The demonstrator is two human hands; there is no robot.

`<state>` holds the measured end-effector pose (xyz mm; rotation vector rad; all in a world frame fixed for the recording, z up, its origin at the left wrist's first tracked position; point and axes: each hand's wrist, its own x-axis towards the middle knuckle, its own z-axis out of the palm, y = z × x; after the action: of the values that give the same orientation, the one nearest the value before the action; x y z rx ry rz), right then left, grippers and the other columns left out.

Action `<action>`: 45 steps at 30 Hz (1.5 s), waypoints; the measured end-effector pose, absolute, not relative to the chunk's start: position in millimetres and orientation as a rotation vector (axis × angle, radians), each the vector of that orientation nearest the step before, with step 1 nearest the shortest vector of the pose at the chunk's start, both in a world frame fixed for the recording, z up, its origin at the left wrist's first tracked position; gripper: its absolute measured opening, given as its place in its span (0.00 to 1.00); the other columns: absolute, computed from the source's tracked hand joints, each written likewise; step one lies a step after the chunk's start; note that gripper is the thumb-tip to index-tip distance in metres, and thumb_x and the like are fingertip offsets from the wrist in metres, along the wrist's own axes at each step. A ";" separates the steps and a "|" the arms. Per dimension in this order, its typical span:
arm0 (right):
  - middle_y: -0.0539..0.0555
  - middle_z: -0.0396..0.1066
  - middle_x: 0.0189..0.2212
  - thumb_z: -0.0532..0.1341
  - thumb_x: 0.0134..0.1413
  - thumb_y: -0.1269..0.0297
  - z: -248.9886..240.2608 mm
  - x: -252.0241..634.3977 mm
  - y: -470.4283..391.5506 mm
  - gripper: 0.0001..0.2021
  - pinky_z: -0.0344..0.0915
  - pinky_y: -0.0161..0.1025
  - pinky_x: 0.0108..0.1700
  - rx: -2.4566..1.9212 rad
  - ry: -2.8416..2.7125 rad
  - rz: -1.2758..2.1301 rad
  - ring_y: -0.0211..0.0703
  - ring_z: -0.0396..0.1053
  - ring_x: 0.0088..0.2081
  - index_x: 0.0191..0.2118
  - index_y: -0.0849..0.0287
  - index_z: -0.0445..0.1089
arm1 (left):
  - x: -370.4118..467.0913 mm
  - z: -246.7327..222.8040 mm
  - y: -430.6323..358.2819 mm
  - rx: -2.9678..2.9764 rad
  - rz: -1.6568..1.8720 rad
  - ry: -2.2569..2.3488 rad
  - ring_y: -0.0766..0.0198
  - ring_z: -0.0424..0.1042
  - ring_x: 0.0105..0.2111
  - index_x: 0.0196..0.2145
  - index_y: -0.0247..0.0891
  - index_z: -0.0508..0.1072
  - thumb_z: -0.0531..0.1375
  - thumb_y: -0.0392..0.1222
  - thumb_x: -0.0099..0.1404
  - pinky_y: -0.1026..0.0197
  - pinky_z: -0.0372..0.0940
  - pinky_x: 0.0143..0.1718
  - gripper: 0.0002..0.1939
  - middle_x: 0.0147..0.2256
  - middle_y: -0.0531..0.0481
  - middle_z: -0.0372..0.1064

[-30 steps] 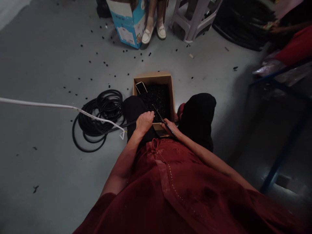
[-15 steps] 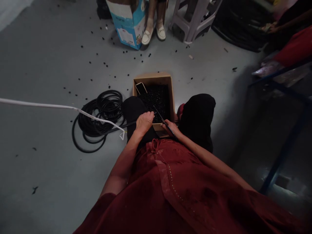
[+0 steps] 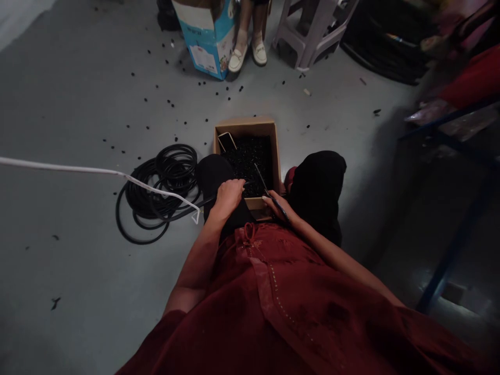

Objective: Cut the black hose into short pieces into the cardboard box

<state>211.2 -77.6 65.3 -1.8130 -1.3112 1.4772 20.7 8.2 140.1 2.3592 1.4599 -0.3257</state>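
Note:
Black hose (image 3: 183, 210) runs from a loose coil on the floor over my left thigh into my left hand (image 3: 229, 195), whose fingers are wrapped round it. A short end of it pokes out past the fingers, above the box. My right hand (image 3: 278, 207) grips dark scissors (image 3: 263, 178), their blades pointing up and left over the box, apart from the hose end. Between my knees stands an open cardboard box (image 3: 278, 165) holding many small black pieces (image 3: 252, 156). A phone-like dark rectangle with a pale edge (image 3: 227, 141) leans in its far left corner.
A white cord (image 3: 78, 167) crosses from the left towards my left knee. Beyond the box are a blue carton (image 3: 207, 49), a person's white shoes (image 3: 236, 60) and a grey plastic stool (image 3: 308, 41). Blue metal bars (image 3: 453, 234) stand at right. Black bits dot the floor.
My right hand and the scissors have moved slightly right, away from the hose end. My left hand has shifted a little left, still holding the hose.

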 end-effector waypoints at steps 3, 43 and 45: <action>0.51 0.73 0.32 0.54 0.61 0.47 67.9 212.3 -78.4 0.22 0.64 0.35 0.33 -1.849 -1.323 1.458 0.40 0.69 0.30 0.51 0.57 0.66 | 19.8 135.6 8.6 2.394 -0.218 1.482 0.57 0.74 0.45 0.56 0.46 0.69 0.49 0.43 0.74 0.60 0.65 0.42 0.17 0.44 0.44 0.73; 0.57 0.74 0.40 0.57 0.60 0.48 85.0 193.9 -61.0 0.22 0.65 0.41 0.42 -1.865 -1.489 1.455 0.49 0.71 0.40 0.53 0.58 0.64 | 14.5 113.8 20.2 2.137 0.085 1.482 0.58 0.74 0.50 0.51 0.43 0.69 0.56 0.44 0.71 0.60 0.65 0.48 0.12 0.49 0.49 0.76; 0.56 0.74 0.38 0.56 0.61 0.49 83.4 194.1 -62.7 0.20 0.64 0.40 0.41 -1.881 -1.504 1.418 0.48 0.70 0.39 0.51 0.58 0.65 | 14.7 112.7 19.7 2.155 0.073 1.482 0.58 0.74 0.50 0.50 0.44 0.70 0.56 0.44 0.71 0.60 0.65 0.48 0.12 0.49 0.49 0.76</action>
<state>194.1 -62.7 83.4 -1.8810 -1.5043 1.4182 14.7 19.7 112.7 2.1552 1.4821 0.0731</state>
